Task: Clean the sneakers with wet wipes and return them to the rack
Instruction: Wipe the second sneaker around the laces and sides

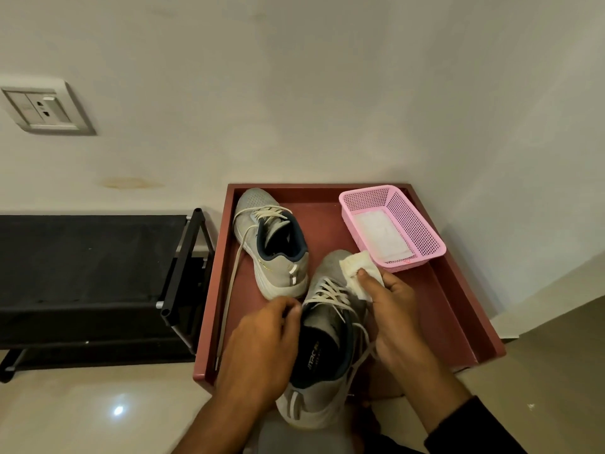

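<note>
Inside pink basket (413,221), flat white wipes (381,235); sneakers (273,244) on tray (458,309).

Insole of the near sneaker (322,347): a small printed logo in pale letters with a yellow-red mark, too blurred to read, possibly a brand name. No other text is legible.

The left hand (262,342) covers the near sneaker's (327,342) left side, and its fingertips are tucked out of sight by the laces. The right hand (397,319) hides part of the wipe (357,273) and the sneaker's right flank. The rack (98,273) runs off the left edge. The insole lettering is too small to read.
</note>
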